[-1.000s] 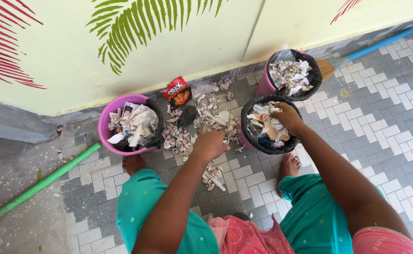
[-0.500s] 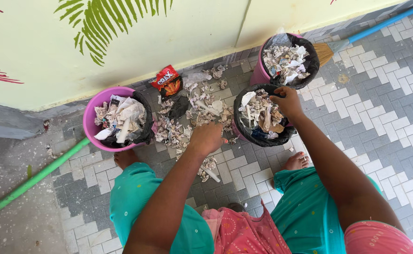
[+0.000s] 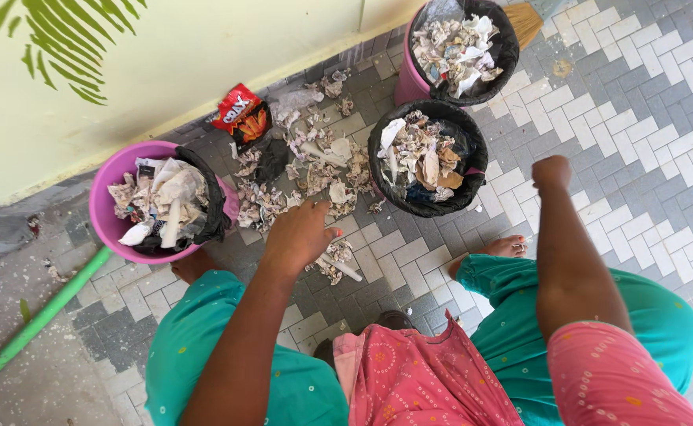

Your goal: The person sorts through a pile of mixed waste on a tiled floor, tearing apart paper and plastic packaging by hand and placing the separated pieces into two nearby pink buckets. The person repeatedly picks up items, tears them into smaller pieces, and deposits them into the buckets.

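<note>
the left hand (image 3: 297,234) reaches down over the pile of crumpled paper scraps (image 3: 307,177) on the tiled floor (image 3: 638,142), its fingers curled downward onto the near edge of the pile; i cannot tell whether they have closed on a scrap. the right hand (image 3: 551,170) hangs over bare tiles just right of the middle bin (image 3: 428,158), closed into a loose fist, and nothing shows in it. that bin has a black liner and is full of paper. a pink bin (image 3: 157,201) stands left of the pile, another bin (image 3: 457,49) behind the middle one. a red snack wrapper (image 3: 239,113) lies by the wall, and a green broom handle (image 3: 35,323) lies at far left.
</note>
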